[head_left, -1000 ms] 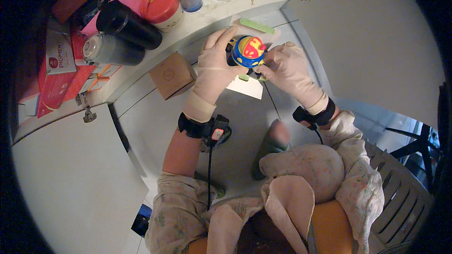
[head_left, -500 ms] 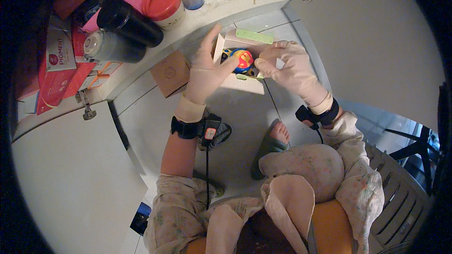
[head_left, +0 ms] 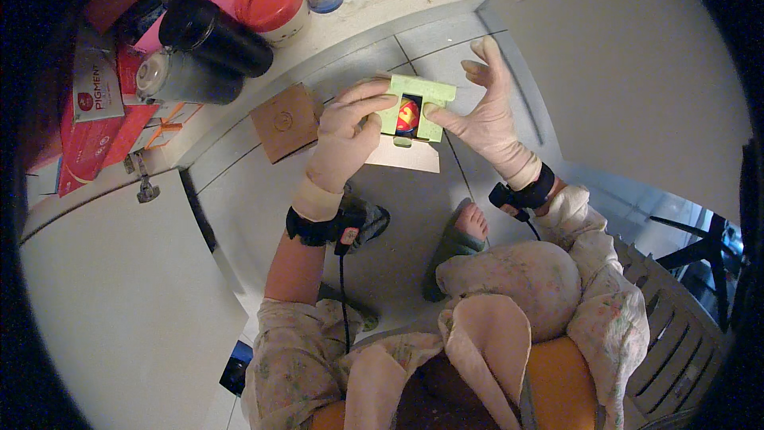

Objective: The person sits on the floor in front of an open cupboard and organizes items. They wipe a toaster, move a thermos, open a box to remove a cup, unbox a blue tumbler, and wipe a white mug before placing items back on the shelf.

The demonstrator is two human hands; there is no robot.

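A small cardboard box [head_left: 414, 154] with green inner flaps hangs above the floor in front of me, its end open and its long pale flap hanging toward me. Between the two folded-in side flaps shows a round red, yellow and blue object [head_left: 407, 115], mostly hidden inside. My gloved left hand [head_left: 347, 131] grips the box by its left side, fingers lying over the left flap. On the other side, my gloved right hand [head_left: 487, 115] touches the right flap with its thumb alone; its fingers are raised and spread apart.
A brown carton [head_left: 285, 123] sits on the tiled floor beyond my left hand. Cups, a black tumbler [head_left: 216, 36] and a red-lidded jar [head_left: 274, 6] crowd the cabinet shelf [head_left: 382, 12]. Open cabinet doors flank me, left [head_left: 119, 295] and right [head_left: 637, 72].
The box's side flaps have folded inward, covering much of the colourful object. My left thumb has come out of the box, and my right fingers have let go and spread.
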